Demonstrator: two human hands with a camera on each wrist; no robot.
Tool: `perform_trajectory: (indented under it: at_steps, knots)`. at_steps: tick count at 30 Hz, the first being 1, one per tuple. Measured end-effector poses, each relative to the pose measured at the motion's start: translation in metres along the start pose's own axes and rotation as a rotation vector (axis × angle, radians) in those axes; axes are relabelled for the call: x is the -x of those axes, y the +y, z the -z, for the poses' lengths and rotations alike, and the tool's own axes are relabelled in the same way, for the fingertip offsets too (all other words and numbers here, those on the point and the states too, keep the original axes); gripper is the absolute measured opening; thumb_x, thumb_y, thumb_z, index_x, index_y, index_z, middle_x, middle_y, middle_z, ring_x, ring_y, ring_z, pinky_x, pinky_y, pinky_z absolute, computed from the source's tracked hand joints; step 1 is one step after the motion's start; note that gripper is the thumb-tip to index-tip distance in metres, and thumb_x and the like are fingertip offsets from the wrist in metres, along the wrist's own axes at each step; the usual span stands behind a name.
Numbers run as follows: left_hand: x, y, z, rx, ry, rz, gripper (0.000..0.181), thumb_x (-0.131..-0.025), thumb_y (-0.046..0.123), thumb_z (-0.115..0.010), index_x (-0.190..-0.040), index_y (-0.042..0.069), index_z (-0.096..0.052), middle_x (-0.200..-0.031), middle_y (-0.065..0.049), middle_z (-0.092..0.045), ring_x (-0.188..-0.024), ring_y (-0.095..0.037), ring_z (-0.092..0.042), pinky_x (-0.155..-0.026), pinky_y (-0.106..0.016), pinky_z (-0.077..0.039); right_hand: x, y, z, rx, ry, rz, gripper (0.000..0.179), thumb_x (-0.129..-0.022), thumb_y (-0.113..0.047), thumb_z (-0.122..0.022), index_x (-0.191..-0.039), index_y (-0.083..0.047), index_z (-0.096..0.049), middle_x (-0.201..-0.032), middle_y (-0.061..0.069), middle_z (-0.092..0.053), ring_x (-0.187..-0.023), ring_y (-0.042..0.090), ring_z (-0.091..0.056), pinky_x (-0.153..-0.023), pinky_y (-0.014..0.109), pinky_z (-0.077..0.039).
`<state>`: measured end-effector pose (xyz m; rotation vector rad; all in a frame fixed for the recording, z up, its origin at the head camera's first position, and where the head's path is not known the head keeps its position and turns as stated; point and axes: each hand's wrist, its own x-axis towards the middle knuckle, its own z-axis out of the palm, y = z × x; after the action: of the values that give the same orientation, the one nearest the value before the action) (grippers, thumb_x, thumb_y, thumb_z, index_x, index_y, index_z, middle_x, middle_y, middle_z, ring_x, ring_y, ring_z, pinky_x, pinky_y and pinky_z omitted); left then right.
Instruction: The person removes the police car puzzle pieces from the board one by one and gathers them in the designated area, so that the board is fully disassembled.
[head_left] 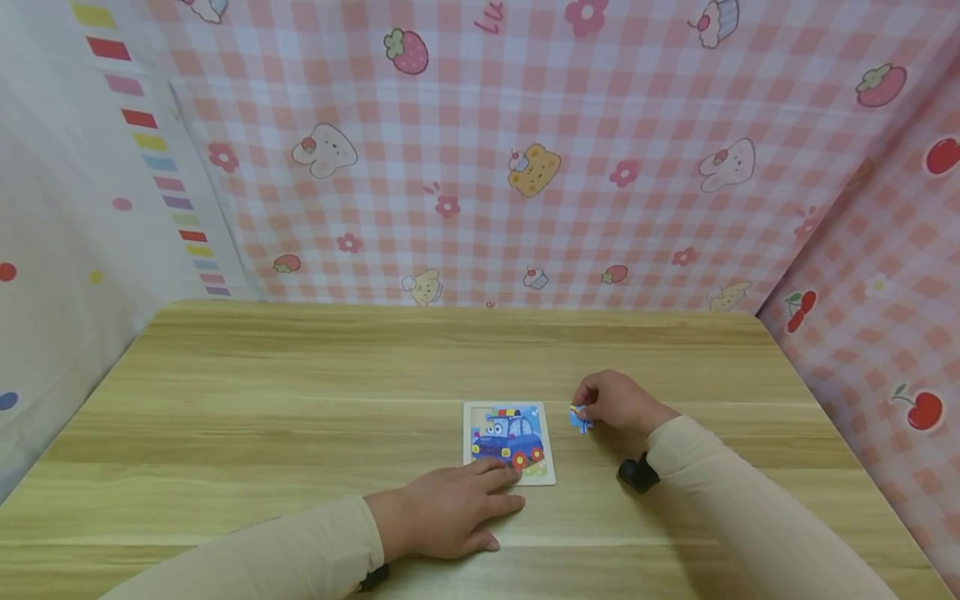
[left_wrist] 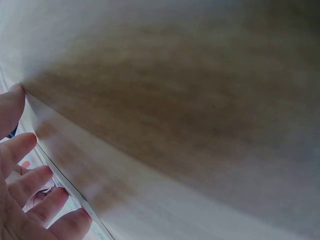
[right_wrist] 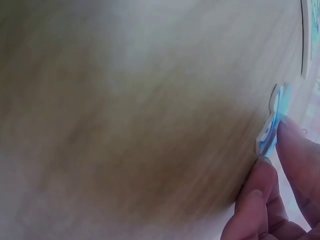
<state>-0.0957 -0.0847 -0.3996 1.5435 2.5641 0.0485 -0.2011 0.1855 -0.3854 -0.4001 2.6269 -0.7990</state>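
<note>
A square jigsaw puzzle (head_left: 506, 437) with a pale frame and a blue cartoon car lies on the table. The left hand (head_left: 450, 511) has its fingers spread over the puzzle's lower left edge; in the left wrist view its fingertips (left_wrist: 82, 215) lie along the frame. To the right of the puzzle, the right hand (head_left: 617, 402) pinches a blue jigsaw piece (head_left: 578, 419) between thumb and finger. In the right wrist view the piece (right_wrist: 271, 122) is tilted up on edge close to the tabletop, its printed side turned mostly away.
The wooden table (head_left: 300, 392) reaches back to a pink checked cloth (head_left: 480, 167). Another patterned cloth (head_left: 885, 250) hangs at the right, and a white dotted cloth (head_left: 67, 208) at the left. A black wrist strap (head_left: 638, 473) shows under the right sleeve.
</note>
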Motion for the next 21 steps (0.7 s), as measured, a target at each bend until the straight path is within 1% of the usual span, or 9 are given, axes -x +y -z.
perform_trajectory:
  at_steps: [6, 8, 12, 15, 21]
  knots:
    - [0.0, 0.0, 0.001, 0.01, -0.004, 0.001, 0.05, -0.096, 0.043, -0.053, -0.141, 0.02, -0.051, -0.148, -0.005, -0.043, -0.136, -0.023, -0.038, -0.107, -0.032, -0.038, 0.001, -0.001, 0.002, -0.025, 0.006, -0.026, 0.005, -0.086, -0.003, -0.068, -0.09, 0.0, -0.066, -0.083, 0.005, -0.062, -0.074, 0.017, -0.051, -0.066, 0.028, -0.045]
    - [0.0, 0.0, 0.001, 0.015, -0.006, 0.001, 0.05, -0.096, 0.043, -0.053, -0.141, 0.02, -0.051, -0.148, -0.005, -0.043, -0.136, -0.023, -0.038, -0.107, -0.032, -0.038, 0.001, -0.001, 0.003, -0.03, 0.017, -0.03, 0.007, -0.087, -0.004, -0.068, -0.093, 0.0, -0.066, -0.085, 0.006, -0.062, -0.076, 0.018, -0.052, -0.069, 0.03, -0.046]
    - [0.0, 0.0, 0.001, 0.027, -0.011, 0.002, 0.05, -0.096, 0.043, -0.053, -0.141, 0.021, -0.051, -0.148, -0.004, -0.042, -0.136, -0.022, -0.038, -0.107, -0.032, -0.038, 0.0, -0.002, 0.004, -0.037, 0.049, 0.006, 0.013, -0.088, -0.005, -0.067, -0.099, 0.001, -0.066, -0.091, 0.008, -0.063, -0.083, 0.02, -0.055, -0.077, 0.036, -0.05]
    - [0.0, -0.001, 0.001, 0.028, -0.013, 0.003, 0.05, -0.096, 0.043, -0.054, -0.141, 0.021, -0.051, -0.148, -0.004, -0.042, -0.136, -0.022, -0.038, -0.107, -0.032, -0.038, -0.001, -0.006, 0.002, -0.049, 0.064, 0.03, 0.017, -0.088, -0.006, -0.068, -0.104, 0.002, -0.066, -0.095, 0.01, -0.063, -0.088, 0.022, -0.055, -0.082, 0.039, -0.049]
    - [0.0, -0.001, 0.0, 0.021, -0.011, 0.0, 0.05, -0.097, 0.043, -0.053, -0.141, 0.021, -0.051, -0.148, -0.005, -0.042, -0.136, -0.022, -0.038, -0.107, -0.032, -0.038, -0.004, -0.014, -0.004, -0.065, 0.086, 0.048, 0.02, -0.089, -0.008, -0.068, -0.108, -0.001, -0.067, -0.099, 0.01, -0.062, -0.092, 0.024, -0.055, -0.083, 0.04, -0.049]
